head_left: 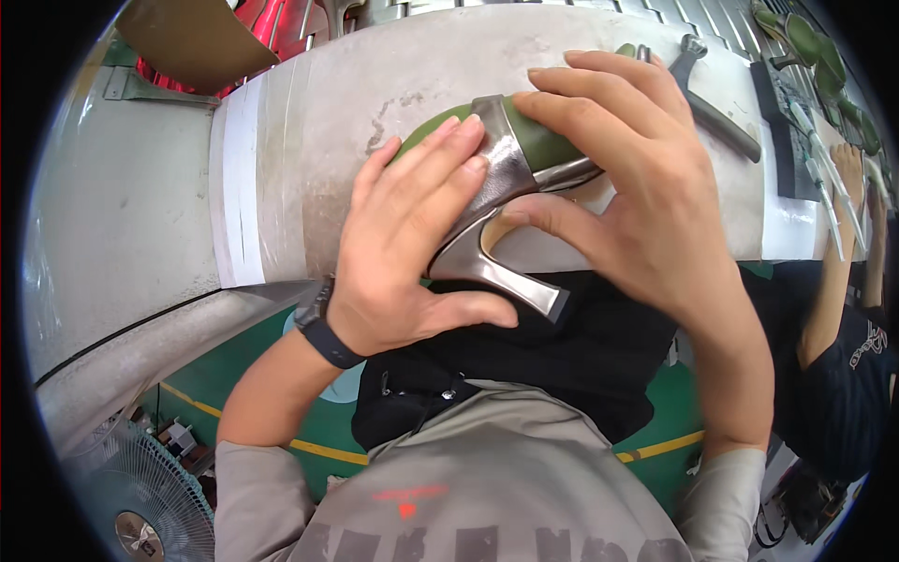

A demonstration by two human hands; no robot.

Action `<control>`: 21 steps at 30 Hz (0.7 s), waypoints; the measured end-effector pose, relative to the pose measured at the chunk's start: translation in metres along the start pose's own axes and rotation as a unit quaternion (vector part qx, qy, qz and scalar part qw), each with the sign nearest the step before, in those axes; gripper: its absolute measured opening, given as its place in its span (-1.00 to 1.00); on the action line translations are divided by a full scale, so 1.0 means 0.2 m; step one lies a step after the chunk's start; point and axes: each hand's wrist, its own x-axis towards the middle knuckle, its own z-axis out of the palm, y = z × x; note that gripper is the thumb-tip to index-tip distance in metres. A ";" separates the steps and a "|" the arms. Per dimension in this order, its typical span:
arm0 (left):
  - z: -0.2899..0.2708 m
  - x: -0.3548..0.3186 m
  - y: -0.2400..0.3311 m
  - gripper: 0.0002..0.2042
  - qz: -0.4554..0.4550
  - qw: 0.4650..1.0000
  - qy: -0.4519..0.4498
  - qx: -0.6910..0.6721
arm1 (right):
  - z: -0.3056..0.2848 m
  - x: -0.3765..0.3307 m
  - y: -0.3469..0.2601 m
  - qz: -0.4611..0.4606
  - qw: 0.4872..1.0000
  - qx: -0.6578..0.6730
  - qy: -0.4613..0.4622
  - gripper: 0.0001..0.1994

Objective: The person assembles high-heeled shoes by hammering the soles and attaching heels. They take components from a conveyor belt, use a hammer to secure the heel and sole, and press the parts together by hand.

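Note:
A metallic grey high-heeled shoe [501,167] lies on its side on the bench in front of me. A green shoe last [546,137] fills it, and its slim heel points down and right towards my body. My left hand [403,225] lies flat along the shoe's left part, fingers stretched out and thumb pointing towards the heel. From the right, my right hand [646,169] curves round the shoe, fingertips over the green last and thumb against the metallic edge near the heel's base. The palm and fingers partly hide the shoe's right end.
A light, worn bench top [346,84] carries a dark-handled metal tool [721,122] and a black block [785,136] with pale thin sticks [819,159]. Another person's arm [833,253] reaches in at right, near more green lasts [826,70]. A fan [140,501] stands lower left.

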 end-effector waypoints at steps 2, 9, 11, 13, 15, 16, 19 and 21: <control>-0.03 0.04 -0.05 -0.21 -0.013 0.998 -0.010 -0.066 | -0.02 -0.03 0.06 -0.035 0.999 -0.018 0.008 -0.25; -0.06 0.22 -0.14 -0.42 -0.095 0.958 -0.085 -0.258 | 0.04 -0.05 0.11 -0.091 0.994 -0.063 0.023 -0.24; -0.05 0.22 -0.14 -0.42 -0.091 0.958 -0.092 -0.257 | 0.04 -0.05 0.09 -0.085 0.994 -0.064 0.030 -0.26; -0.01 0.22 -0.13 -0.44 -0.082 0.961 -0.072 -0.253 | 0.06 -0.06 0.11 -0.085 0.994 -0.054 0.039 -0.28; 0.01 0.24 -0.10 -0.48 -0.086 0.963 -0.080 -0.244 | 0.05 -0.07 0.11 -0.068 0.995 -0.047 0.047 -0.30; 0.02 0.24 -0.08 -0.51 -0.089 0.963 -0.069 -0.244 | 0.02 -0.07 0.08 -0.050 0.998 -0.028 0.030 -0.32; 0.05 0.21 -0.10 -0.42 -0.085 0.971 -0.030 -0.220 | -0.06 0.00 0.00 0.018 1.000 0.006 -0.019 -0.31; 0.06 0.21 -0.09 -0.30 -0.073 0.978 0.000 -0.195 | -0.04 0.02 0.03 0.012 0.999 0.023 -0.020 -0.29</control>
